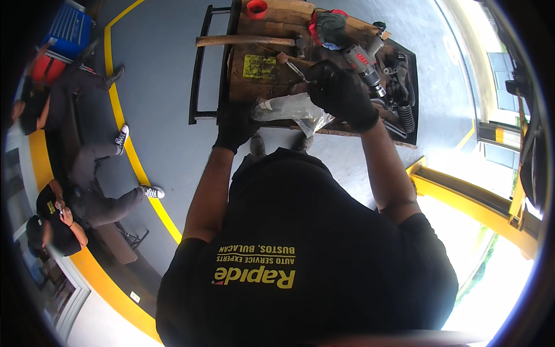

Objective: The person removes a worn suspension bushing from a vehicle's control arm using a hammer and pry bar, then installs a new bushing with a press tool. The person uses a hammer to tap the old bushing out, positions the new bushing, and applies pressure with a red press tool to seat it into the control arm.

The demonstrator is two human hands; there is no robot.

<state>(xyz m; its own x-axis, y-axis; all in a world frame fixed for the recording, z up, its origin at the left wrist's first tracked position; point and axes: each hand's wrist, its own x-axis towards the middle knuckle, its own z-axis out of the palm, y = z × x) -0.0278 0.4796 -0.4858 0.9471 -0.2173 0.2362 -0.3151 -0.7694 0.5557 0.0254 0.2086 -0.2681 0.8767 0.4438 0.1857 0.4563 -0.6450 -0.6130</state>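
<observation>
Both hands wear black gloves and are over a wooden-topped cart [248,89]. My left hand [236,127] is closed on one end of a clear plastic bag [289,107], which stretches across toward the right. My right hand [344,95] is a fist above the bag's other end. From it a slim silver tool [296,69] with a brown pointed tip sticks out toward the far left. The fist hides the rest of that tool. Loose plastic hangs below my right hand; whether that hand grips it too, I cannot tell.
A hammer [245,40], a red ring-shaped thing [256,8], a yellow label [259,66] and a red-and-dark cloth [329,28] lie on the cart. An impact wrench [364,65] and a coil-spring shock absorber [406,115] are at right. People sit on a bench [113,243] at left.
</observation>
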